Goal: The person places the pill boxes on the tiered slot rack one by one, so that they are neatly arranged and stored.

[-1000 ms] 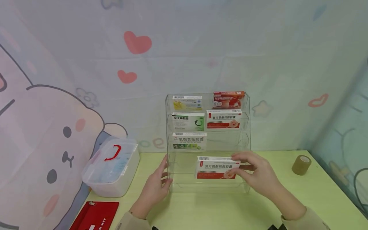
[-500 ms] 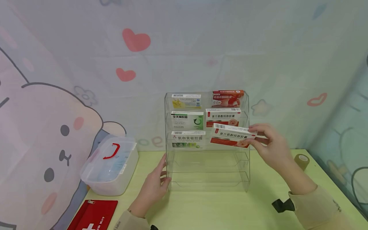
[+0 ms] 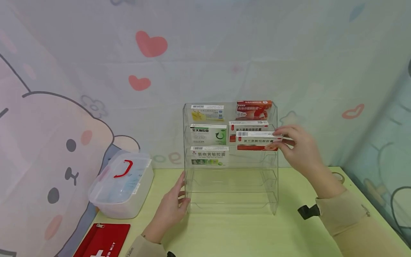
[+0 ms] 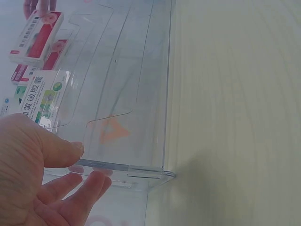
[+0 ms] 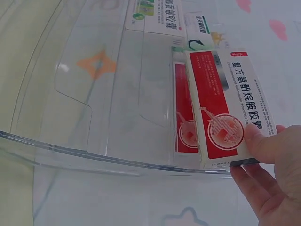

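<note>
My right hand (image 3: 300,150) pinches one end of a red-and-white medicine box (image 3: 257,141). The box is level, in front of a matching red-and-white box (image 3: 248,125) in the second tier from the top, and partly covers it. Both boxes stand at the right side of a clear stepped display rack (image 3: 231,198). In the right wrist view, the held box (image 5: 221,94) shows its printed front, with thumb and fingers on opposite sides. My left hand (image 3: 170,207) holds the rack's left side panel, thumb and fingers either side of the edge (image 4: 117,165).
Other medicine boxes on the rack are a yellow-and-white one (image 3: 208,113), a red one (image 3: 253,110), a green-and-white one (image 3: 208,135) and a white one (image 3: 210,156). A lidded white case (image 3: 122,189) and red pouch (image 3: 104,239) lie left; a tape roll (image 3: 338,177) is right.
My right hand has lifted the red-and-white box from the rack's lower part up to the second tier. It tilted on the way and is level now. The left hand stays on the rack's side.
</note>
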`<state>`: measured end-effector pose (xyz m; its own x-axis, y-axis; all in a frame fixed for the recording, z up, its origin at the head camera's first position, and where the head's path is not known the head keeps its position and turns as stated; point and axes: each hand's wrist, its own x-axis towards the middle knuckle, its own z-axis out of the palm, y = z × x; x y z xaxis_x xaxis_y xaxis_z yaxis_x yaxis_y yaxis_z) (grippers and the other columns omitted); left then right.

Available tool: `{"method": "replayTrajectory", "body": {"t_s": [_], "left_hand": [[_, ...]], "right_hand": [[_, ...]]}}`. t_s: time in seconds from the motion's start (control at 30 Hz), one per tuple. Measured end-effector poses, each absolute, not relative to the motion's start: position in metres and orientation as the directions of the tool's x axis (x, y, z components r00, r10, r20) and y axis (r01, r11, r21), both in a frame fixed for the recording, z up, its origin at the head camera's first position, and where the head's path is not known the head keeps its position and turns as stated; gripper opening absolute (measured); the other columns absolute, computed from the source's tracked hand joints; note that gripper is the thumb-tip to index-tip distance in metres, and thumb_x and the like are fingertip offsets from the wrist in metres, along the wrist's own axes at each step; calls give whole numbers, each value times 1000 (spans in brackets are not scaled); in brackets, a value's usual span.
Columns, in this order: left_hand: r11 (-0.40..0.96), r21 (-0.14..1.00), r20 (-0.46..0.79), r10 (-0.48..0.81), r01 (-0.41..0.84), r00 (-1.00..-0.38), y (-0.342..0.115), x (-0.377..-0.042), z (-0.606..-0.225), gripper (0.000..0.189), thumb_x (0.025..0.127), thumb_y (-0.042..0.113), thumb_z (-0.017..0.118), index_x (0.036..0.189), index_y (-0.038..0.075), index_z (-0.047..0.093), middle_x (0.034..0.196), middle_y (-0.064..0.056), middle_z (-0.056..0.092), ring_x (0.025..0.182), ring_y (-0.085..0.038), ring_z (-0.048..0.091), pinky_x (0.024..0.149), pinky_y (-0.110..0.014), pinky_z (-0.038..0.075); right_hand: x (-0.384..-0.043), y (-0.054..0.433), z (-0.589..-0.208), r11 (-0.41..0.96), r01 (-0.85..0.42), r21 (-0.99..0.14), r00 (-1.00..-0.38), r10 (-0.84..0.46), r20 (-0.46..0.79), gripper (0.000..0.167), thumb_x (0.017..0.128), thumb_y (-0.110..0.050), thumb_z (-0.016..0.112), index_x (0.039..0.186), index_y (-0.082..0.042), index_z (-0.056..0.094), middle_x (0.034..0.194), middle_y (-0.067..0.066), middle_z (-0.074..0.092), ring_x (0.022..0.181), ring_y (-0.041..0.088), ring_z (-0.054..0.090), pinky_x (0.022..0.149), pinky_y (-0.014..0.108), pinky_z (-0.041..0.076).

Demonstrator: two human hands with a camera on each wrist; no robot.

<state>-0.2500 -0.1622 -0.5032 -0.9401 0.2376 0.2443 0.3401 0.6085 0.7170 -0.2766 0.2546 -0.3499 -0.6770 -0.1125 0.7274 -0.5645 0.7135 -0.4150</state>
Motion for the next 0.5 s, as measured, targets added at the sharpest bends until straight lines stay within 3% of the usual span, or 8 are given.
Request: {"method": "replayTrajectory", "body": {"t_s": [0.13,0.5], "left_hand": [[608,716,246,242,344,-939,-162,-250,-503,98,101,-4,72,179,18,17,166,-25,53,128,-40,75,103,-40,68],[616,713,240,234,335,-942,-162,-251,-503,98,101,-4,72,179,19,17,166,-24,54,128,-39,75,102,-39,68]], "right_hand": [[-281,250,-353,732,-560,-388,-684,-144,715,28,86,4,90,111,-1,78,122,13,72,108,30,74,92,37,64],[-289,243,-364,763,-526,-375,-739,-192,646,26,91,2,86,115,-2,76,126,13,71,113,35,75,98,48,67]]}}
